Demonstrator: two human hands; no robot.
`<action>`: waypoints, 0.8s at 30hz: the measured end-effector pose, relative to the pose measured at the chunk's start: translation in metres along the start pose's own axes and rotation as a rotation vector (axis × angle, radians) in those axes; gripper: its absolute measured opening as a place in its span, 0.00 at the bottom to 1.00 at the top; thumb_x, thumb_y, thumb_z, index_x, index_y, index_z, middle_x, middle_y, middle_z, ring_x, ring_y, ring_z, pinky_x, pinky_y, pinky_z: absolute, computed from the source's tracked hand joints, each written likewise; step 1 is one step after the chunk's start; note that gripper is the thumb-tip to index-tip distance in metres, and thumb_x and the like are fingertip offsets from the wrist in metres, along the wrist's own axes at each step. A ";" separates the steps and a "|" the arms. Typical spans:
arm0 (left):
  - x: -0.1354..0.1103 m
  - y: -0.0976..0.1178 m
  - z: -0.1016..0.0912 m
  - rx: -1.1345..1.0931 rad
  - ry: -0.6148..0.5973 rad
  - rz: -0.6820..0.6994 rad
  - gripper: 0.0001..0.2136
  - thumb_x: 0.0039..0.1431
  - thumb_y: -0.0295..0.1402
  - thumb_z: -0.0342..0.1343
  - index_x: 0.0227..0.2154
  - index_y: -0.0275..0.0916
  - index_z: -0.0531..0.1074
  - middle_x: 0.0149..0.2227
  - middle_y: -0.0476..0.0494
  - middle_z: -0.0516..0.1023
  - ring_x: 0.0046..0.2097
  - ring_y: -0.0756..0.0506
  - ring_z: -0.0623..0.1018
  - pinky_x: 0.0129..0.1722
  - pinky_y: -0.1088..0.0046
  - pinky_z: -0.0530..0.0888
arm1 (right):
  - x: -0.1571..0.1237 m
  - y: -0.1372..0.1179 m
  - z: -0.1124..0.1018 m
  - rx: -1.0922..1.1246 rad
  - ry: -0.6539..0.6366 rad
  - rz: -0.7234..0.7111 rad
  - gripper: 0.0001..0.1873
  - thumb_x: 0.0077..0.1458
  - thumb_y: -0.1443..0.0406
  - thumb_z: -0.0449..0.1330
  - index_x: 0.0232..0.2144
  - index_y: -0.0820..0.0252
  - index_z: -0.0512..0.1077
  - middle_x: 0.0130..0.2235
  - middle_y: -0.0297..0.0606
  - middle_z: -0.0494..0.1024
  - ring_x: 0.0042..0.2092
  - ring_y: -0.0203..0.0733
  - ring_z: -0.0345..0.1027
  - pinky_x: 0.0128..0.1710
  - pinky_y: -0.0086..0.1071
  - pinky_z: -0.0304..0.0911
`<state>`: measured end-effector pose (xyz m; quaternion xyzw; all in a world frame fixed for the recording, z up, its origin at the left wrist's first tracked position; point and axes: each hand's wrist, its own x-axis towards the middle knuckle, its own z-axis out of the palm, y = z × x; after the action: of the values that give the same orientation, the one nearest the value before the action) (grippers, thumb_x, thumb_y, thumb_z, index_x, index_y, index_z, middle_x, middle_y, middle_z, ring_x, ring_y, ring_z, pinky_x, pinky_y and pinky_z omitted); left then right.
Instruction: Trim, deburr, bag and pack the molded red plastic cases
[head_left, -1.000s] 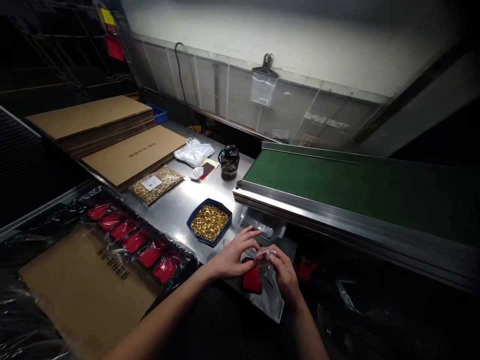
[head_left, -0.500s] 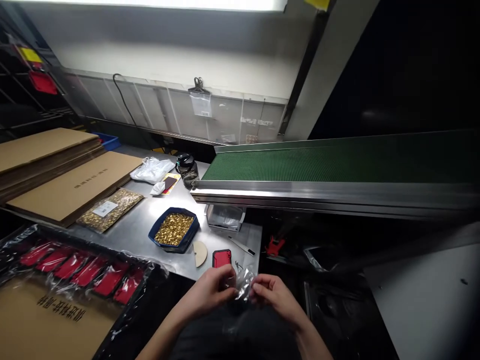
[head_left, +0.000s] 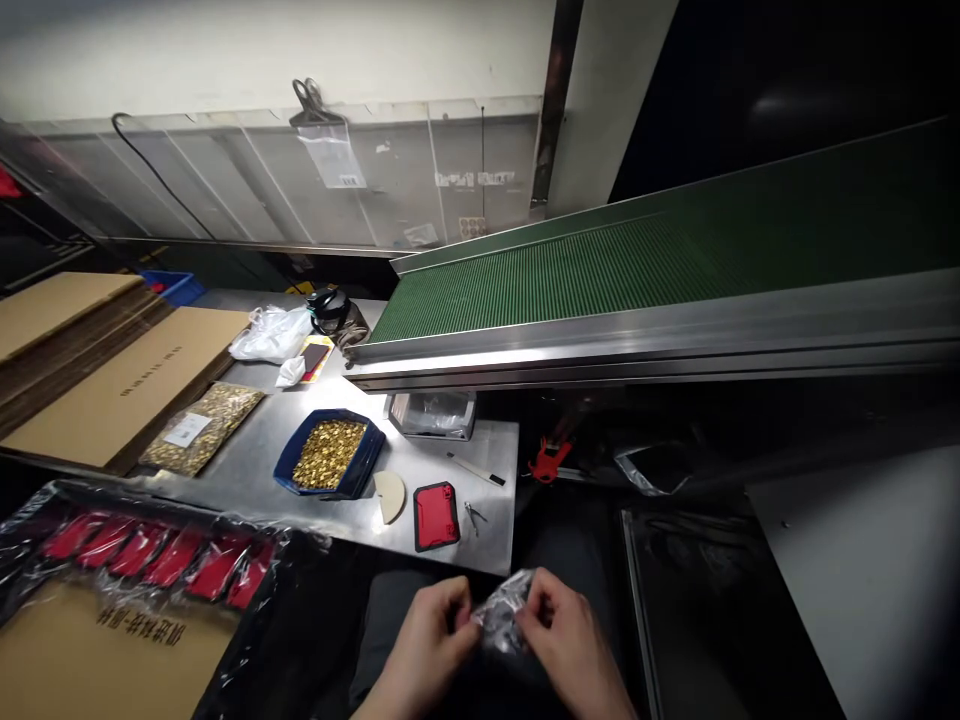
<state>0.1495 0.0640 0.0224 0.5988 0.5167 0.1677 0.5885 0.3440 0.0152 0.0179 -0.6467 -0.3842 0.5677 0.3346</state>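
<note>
A crumpled clear plastic bag (head_left: pixel 501 612) is stretched between my two hands, low in front of me and just off the table's front edge. My left hand (head_left: pixel 435 635) pinches its left side. On the other side, my right hand (head_left: pixel 566 635) grips it between thumb and fingers. Whether anything is inside the bag cannot be made out. Just beyond my hands, a red and black phone case (head_left: pixel 436 516) lies on the metal table (head_left: pixel 480 545). Beside it are small metal nippers (head_left: pixel 473 516) and a pale notched disc (head_left: pixel 390 497).
A blue bin (head_left: pixel 330 455) holds many small gold-coloured parts. Behind it slopes a green conveyor (head_left: pixel 517 285). Left are a bag of gold parts (head_left: pixel 201 428), cardboard stacks (head_left: pixel 127 385) and a plastic-lined box with wrapped red cases (head_left: pixel 172 557). A pen-like tool (head_left: pixel 478 470) lies near the right edge.
The view has shifted, and both hands now sit lower, farther from the phone case, which shows in full. The plastic bag is still held between them.
</note>
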 end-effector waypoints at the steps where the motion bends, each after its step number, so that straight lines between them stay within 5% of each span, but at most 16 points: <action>1: 0.001 -0.002 -0.003 0.033 0.040 -0.010 0.12 0.50 0.23 0.53 0.21 0.40 0.54 0.23 0.54 0.58 0.29 0.50 0.59 0.29 0.74 0.56 | -0.002 -0.001 -0.003 -0.106 0.045 0.010 0.16 0.56 0.57 0.62 0.25 0.58 0.63 0.24 0.32 0.69 0.28 0.37 0.62 0.30 0.31 0.53; 5: 0.004 0.000 -0.003 0.049 0.039 0.025 0.09 0.48 0.22 0.54 0.32 0.39 0.64 0.31 0.52 0.68 0.35 0.49 0.66 0.35 0.75 0.62 | -0.002 -0.017 -0.002 -0.436 -0.001 -0.069 0.14 0.58 0.62 0.56 0.23 0.58 0.58 0.25 0.30 0.66 0.29 0.35 0.59 0.30 0.29 0.50; 8: 0.009 0.001 0.000 0.070 0.031 0.038 0.06 0.47 0.25 0.56 0.27 0.39 0.64 0.28 0.52 0.68 0.32 0.49 0.66 0.31 0.75 0.60 | -0.001 -0.024 0.008 -0.463 -0.129 -0.148 0.15 0.55 0.66 0.56 0.21 0.59 0.54 0.25 0.29 0.64 0.29 0.34 0.58 0.29 0.28 0.47; 12: 0.007 -0.008 -0.020 0.137 0.319 -0.015 0.10 0.53 0.26 0.49 0.23 0.41 0.53 0.23 0.53 0.58 0.29 0.49 0.60 0.30 0.73 0.55 | -0.003 -0.018 0.018 -0.810 0.015 -0.063 0.12 0.60 0.65 0.53 0.24 0.58 0.61 0.28 0.32 0.67 0.27 0.35 0.57 0.29 0.33 0.41; 14: -0.004 -0.012 -0.030 0.159 0.345 -0.014 0.10 0.54 0.26 0.48 0.23 0.41 0.52 0.24 0.53 0.58 0.29 0.49 0.60 0.31 0.73 0.55 | -0.001 -0.016 0.025 -0.908 0.029 -0.108 0.06 0.58 0.69 0.53 0.30 0.57 0.67 0.34 0.35 0.71 0.31 0.38 0.63 0.30 0.32 0.43; 20: -0.055 -0.039 -0.041 0.150 0.030 -0.050 0.06 0.46 0.23 0.49 0.23 0.39 0.58 0.26 0.52 0.64 0.31 0.49 0.64 0.31 0.73 0.56 | 0.033 -0.039 0.038 -0.633 -0.281 -0.139 0.13 0.62 0.60 0.56 0.26 0.59 0.70 0.25 0.31 0.70 0.28 0.36 0.64 0.27 0.27 0.52; 22: -0.068 -0.061 -0.050 0.127 0.027 -0.113 0.06 0.47 0.24 0.48 0.22 0.40 0.57 0.25 0.53 0.60 0.30 0.49 0.62 0.30 0.73 0.56 | 0.051 -0.055 0.037 -0.623 -0.529 -0.264 0.09 0.49 0.60 0.68 0.33 0.54 0.76 0.31 0.27 0.76 0.32 0.36 0.70 0.30 0.24 0.59; 24: -0.077 -0.085 -0.060 0.107 0.077 -0.185 0.07 0.48 0.26 0.49 0.22 0.40 0.55 0.24 0.53 0.58 0.29 0.49 0.60 0.29 0.73 0.55 | 0.072 -0.069 0.040 -0.672 -0.646 -0.381 0.22 0.44 0.60 0.72 0.44 0.49 0.77 0.42 0.27 0.80 0.41 0.39 0.74 0.39 0.24 0.65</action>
<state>0.0340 0.0136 -0.0061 0.5723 0.5999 0.1078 0.5486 0.3009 0.1117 0.0385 -0.4283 -0.7408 0.5127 0.0695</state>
